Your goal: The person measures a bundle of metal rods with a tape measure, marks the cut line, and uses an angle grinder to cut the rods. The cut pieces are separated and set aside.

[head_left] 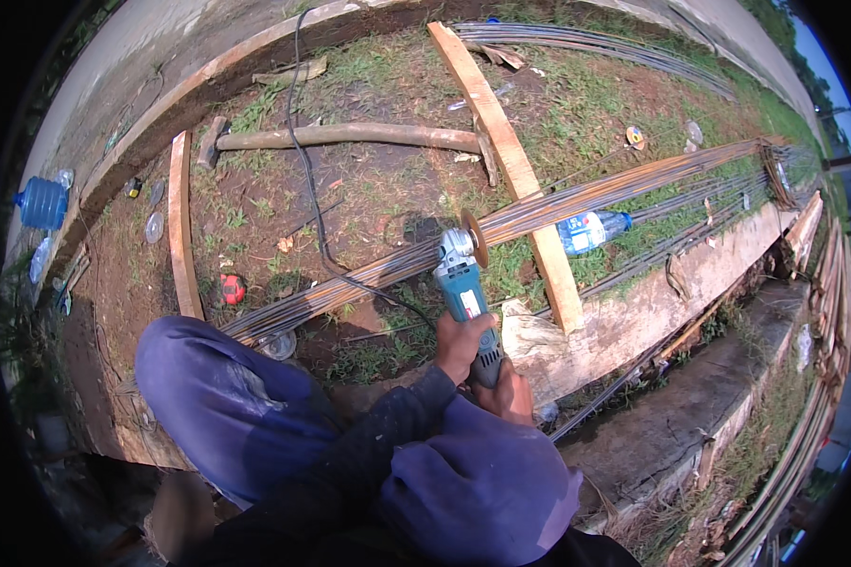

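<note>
An angle grinder (462, 295), teal with a silver head, is held by both my hands. My left hand (458, 346) is wrapped round the middle of its body, the dark sleeve reaching in from below. Closed on its rear end is my right hand (509, 393), with that forearm hidden behind my knee. The tan cutting disc (477, 238) stands on edge at a bundle of rusty steel rods (615, 194). Whether it touches them I cannot tell, and no sparks show. A wooden beam (515, 156) crosses under the rods just right of the disc.
A black cord (302, 151) runs across the rods toward the grinder. A long-handled hammer (350, 135), a second wooden piece (181, 227), a red tape measure (234, 288) and a plastic bottle (591, 232) lie around. A concrete ledge (652, 326) borders a ditch at right.
</note>
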A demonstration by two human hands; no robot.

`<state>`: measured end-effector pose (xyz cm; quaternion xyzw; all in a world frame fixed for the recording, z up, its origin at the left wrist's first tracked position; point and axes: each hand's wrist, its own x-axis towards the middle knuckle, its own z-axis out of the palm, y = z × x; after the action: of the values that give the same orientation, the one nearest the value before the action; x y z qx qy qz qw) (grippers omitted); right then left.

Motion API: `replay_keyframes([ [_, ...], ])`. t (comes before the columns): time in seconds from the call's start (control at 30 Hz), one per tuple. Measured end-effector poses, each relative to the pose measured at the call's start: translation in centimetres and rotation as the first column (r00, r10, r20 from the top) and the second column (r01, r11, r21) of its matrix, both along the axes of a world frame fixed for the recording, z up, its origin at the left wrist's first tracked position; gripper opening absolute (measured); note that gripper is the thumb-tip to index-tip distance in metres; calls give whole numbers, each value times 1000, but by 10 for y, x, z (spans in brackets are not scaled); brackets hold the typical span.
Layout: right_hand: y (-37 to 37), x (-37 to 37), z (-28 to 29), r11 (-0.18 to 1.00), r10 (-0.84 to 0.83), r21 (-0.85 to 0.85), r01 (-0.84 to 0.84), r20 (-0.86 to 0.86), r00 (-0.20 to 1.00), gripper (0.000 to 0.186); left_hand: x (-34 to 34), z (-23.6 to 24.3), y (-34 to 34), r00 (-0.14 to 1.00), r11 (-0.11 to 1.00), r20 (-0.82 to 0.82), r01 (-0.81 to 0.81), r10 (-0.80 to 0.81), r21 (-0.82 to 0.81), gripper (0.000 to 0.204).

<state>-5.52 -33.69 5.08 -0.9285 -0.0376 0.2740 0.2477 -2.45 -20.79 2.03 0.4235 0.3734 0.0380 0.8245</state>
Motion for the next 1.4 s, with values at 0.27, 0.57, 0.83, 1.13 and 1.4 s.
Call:
replay_keyframes([
  [0.27, 19, 23, 15, 999, -28, 24, 30, -77, 997, 44, 16, -3, 13, 998, 998, -50, 37, -35, 46, 18],
  [0.57, 22, 24, 20, 1000, -15, -8, 15, -91, 996, 47, 13, 3, 15, 999, 997, -23, 30, -29, 65, 20],
  [0.83, -13, -18, -13, 999, 35, 0, -35, 61, 998, 57, -11, 8, -5, 1000, 1000, 15, 14, -14, 6, 17],
  [1.13, -1, 3, 1, 1000, 4, 7, -4, -9, 1000, 47, 1, 1, 1, 999, 999, -1, 36, -36, 11, 17],
  [1.4, 25, 26, 17, 1000, -4, 0, 4, -99, 995, 45, 18, -4, 19, 998, 1000, -54, 9, -7, 26, 17],
])
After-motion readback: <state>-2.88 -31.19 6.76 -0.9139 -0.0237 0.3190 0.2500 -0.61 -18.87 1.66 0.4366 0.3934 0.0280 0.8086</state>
